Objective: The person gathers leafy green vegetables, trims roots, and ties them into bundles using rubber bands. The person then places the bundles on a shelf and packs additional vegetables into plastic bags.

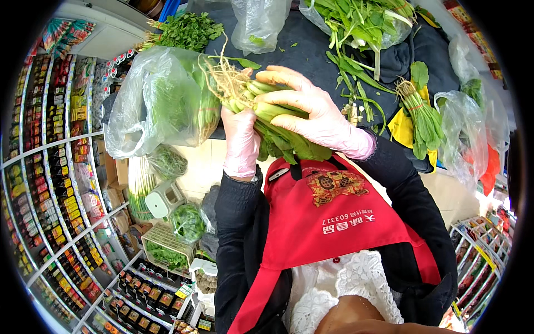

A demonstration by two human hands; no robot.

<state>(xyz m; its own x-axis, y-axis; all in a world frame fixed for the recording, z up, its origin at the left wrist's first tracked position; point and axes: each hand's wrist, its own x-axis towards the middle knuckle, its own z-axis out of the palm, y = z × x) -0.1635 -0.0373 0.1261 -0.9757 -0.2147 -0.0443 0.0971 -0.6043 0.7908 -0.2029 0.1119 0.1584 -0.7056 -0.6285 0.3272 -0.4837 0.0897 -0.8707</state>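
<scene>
A bunch of leafy greens point(275, 115) with long pale roots is held in front of my chest, roots pointing away to the upper left. My left hand point(241, 140), in a thin pinkish glove, grips the stems from below near the root end. My right hand point(311, 110), gloved the same way, lies over the stems from the other side with its fingers spread and touching them. Left of the bunch, a clear plastic bag point(146, 96) with greens inside sits at the table edge. Leaves hang below both hands, towards the red apron point(333, 225).
The dark-covered table point(304, 46) bears coriander point(192, 31), a pile of greens point(367, 21), a tied bunch point(423, 115) and trimmings. A plastic stool point(164, 198), scallions point(139, 183) and a crate of greens point(169, 252) stand on the floor. Stocked shelves point(62, 146) line the left.
</scene>
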